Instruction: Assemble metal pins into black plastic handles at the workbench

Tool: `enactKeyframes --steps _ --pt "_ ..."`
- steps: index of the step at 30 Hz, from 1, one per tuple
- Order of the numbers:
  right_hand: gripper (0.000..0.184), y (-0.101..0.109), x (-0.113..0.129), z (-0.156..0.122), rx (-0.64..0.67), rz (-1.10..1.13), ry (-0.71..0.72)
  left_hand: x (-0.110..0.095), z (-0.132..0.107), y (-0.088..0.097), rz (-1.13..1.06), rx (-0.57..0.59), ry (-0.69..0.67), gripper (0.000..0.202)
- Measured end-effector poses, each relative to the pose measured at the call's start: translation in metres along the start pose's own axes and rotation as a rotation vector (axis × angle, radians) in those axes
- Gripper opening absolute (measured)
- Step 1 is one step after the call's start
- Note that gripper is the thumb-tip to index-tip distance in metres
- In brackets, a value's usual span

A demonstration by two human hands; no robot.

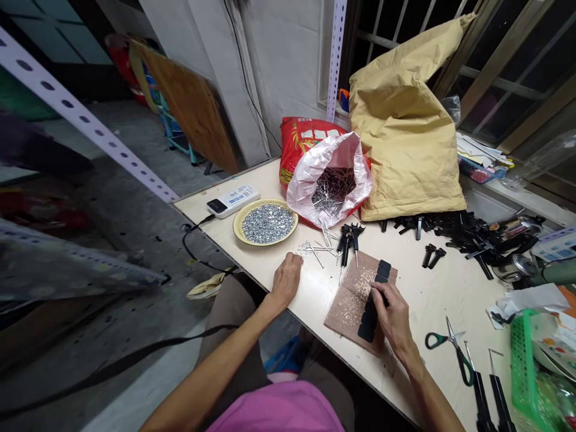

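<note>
My left hand [286,277] rests on the table edge with its fingers curled down beside a small scatter of silver washers [306,249] and loose nails [320,252]; what its fingertips hold, if anything, is hidden. My right hand [393,315] is closed in a pinch over a row of flat black plastic pieces [374,300] that lie on a brown pitted board [355,297]. It seems to grip a thin nail or one of the pieces; I cannot make out which. A small bunch of black clips with nails [348,237] lies just beyond the board.
A yellow dish of washers [266,223], a plastic bag of nails [330,180], a tan paper sack [405,126] and a pile of black parts [454,231] stand behind. Green-handled scissors [452,345] and a green basket [524,366] are at right. A white power bank [233,200] lies far left.
</note>
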State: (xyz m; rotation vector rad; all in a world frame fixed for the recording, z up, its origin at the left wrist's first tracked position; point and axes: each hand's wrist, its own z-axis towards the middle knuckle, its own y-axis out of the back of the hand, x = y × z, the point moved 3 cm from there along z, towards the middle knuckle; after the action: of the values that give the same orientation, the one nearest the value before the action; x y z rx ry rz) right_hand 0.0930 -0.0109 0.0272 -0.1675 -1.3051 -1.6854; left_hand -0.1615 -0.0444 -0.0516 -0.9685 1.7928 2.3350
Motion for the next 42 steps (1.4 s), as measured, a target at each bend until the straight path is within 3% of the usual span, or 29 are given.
enactKeyframes --steps 4,9,15,21,27,36,42 --pt "0.022 -0.014 0.02 0.008 0.029 0.06 0.093 -0.009 -0.002 0.01 -0.389 -0.001 0.106 0.013" --pt "0.03 -0.039 0.042 0.013 0.126 0.109 0.138 -0.039 -0.015 0.014 -1.219 0.196 0.341 0.031" --pt "0.032 -0.051 0.044 0.016 0.159 0.05 0.095 -0.066 -0.024 0.022 -1.623 0.257 0.501 0.039" --pt "0.032 -0.045 0.047 0.017 0.161 0.01 0.09 -0.068 -0.024 0.022 -1.683 0.278 0.522 0.036" --pt "0.025 -0.043 0.046 0.014 0.116 -0.125 0.1 -0.068 -0.026 0.017 -1.606 0.25 0.485 0.037" --pt "0.026 -0.039 0.05 0.01 0.056 -0.411 0.209 -0.07 -0.028 0.024 -1.374 0.259 0.329 0.028" --pt "0.026 -0.038 0.05 0.009 0.048 -0.419 0.225 -0.068 -0.027 0.027 -1.253 0.285 0.233 0.022"
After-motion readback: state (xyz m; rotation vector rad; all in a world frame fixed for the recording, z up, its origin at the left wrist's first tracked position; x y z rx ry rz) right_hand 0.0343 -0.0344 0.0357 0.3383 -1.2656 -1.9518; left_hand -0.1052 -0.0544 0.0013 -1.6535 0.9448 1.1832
